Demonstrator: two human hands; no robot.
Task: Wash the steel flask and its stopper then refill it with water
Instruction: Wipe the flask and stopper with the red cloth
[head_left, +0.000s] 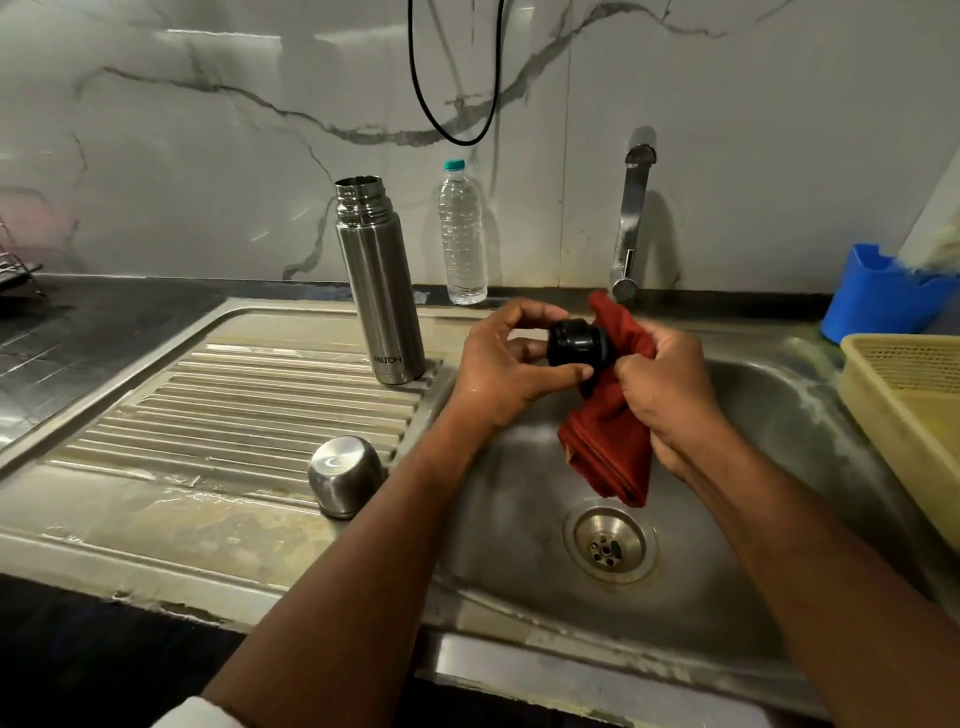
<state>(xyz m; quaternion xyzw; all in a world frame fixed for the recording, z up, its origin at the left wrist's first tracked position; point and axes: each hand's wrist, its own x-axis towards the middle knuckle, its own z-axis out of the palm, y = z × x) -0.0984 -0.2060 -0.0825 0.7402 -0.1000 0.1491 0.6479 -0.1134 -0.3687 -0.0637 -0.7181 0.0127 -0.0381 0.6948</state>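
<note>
The steel flask (378, 280) stands upright and uncapped on the ribbed drainboard (234, 415), left of the sink bowl. Its steel cup lid (344, 483) rests upside down near the drainboard's front. Above the sink bowl (727, 519), my left hand (506, 371) grips the black stopper (577, 345) between thumb and fingers. My right hand (670, 395) holds a red cloth (613, 447) bunched against the stopper's right side; the cloth's lower end hangs toward the drain (610, 545).
A clear plastic water bottle (462, 239) stands at the back by the wall, next to the steel tap (631, 218). A blue tub (878, 296) and a yellow basket (909, 410) sit right of the sink. A black cable (457, 104) hangs on the marble wall.
</note>
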